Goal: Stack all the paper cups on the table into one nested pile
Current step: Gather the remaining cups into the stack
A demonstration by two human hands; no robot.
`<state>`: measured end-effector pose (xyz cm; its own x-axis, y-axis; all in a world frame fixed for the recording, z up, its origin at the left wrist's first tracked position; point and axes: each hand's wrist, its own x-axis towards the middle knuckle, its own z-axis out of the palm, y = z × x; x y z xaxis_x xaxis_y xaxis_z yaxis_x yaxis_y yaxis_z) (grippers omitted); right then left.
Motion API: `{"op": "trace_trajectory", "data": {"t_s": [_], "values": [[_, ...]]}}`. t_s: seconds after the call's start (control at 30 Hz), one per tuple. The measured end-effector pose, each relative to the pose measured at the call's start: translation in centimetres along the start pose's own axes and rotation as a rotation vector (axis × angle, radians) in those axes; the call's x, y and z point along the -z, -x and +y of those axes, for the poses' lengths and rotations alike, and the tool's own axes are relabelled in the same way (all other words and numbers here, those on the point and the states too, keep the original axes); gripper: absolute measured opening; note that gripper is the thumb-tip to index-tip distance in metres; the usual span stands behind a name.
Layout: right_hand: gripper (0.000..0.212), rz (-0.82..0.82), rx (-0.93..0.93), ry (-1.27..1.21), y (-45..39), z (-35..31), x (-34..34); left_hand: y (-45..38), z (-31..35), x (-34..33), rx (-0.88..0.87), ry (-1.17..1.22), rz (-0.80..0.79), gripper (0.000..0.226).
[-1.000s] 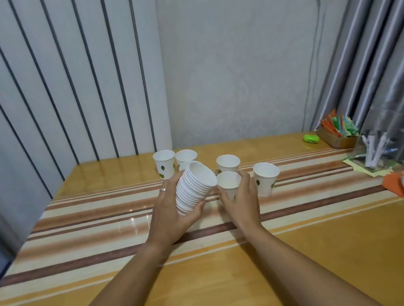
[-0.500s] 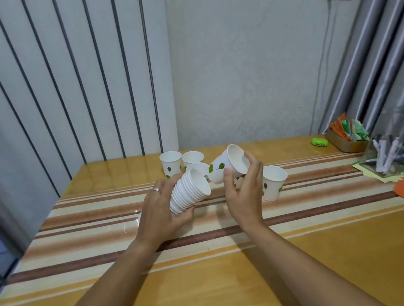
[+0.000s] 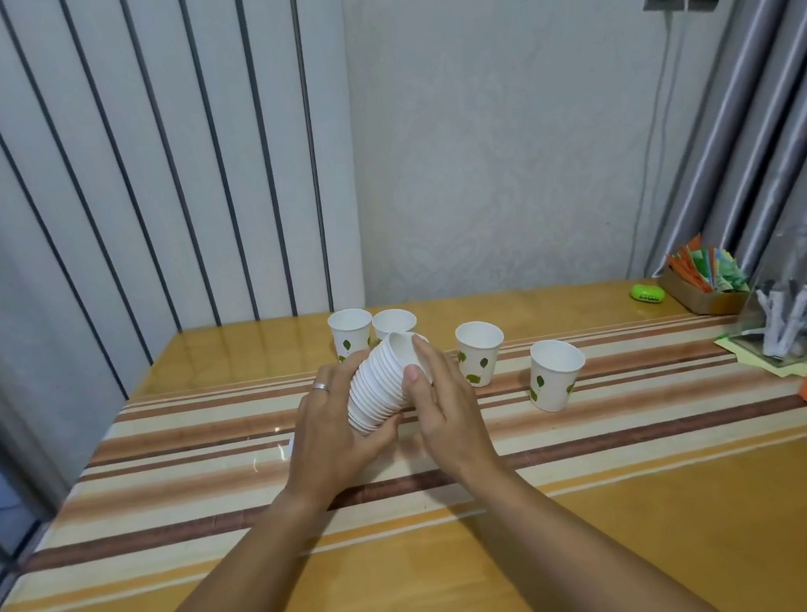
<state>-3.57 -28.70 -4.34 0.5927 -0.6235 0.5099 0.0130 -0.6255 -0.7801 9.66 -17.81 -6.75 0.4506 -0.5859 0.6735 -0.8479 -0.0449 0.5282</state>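
Left hand (image 3: 328, 433) grips tilted nested pile (image 3: 383, 390); right hand (image 3: 438, 404) fingers seat top cup. Risk: skewed push jams rim, toppling cup at 2 o'clock (image 3: 480, 360).

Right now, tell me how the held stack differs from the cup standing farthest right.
The stack is many nested cups; the right cup is single. The stack is tilted, its mouth facing away and up, while the right cup stands upright on the table. The stack is gripped by the left hand with the right hand against its top; the right cup is untouched. Both are white paper.
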Motion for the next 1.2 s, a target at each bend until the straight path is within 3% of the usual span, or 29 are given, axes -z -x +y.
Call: {"op": "trace_trajectory", "data": {"t_s": [0.23, 0.43, 0.53, 0.8, 1.03, 1.2], "values": [[0.063, -0.013, -0.018, -0.014, -1.2, -0.4, -0.8, -0.2, -0.5, 0.1, 0.052, 0.025, 0.033, 0.081], [0.055, 0.247, -0.150, 0.059, -2.6, 0.8, -1.1, -0.4, -0.6, 0.6, 0.089, 0.086, 0.049, 0.081], [0.052, 0.190, -0.186, 0.195, -3.5, 2.2, -1.4, -0.8, -0.7, 1.0, 0.140, 0.127, 0.068, 0.081], [0.082, 0.025, -0.255, 0.269, -5.9, 4.6, -3.0, -1.5, -1.7, 1.1, 0.159, 0.165, 0.086, 0.079], [0.067, 0.078, -0.261, 0.217, -6.8, 4.6, -3.8, -1.2, -1.7, 1.1, 0.173, 0.178, 0.104, 0.080], [0.068, 0.074, -0.196, 0.132, -6.7, 2.8, -3.1, -1.0, -1.3, 1.2, 0.149, 0.152, 0.092, 0.081]]}}
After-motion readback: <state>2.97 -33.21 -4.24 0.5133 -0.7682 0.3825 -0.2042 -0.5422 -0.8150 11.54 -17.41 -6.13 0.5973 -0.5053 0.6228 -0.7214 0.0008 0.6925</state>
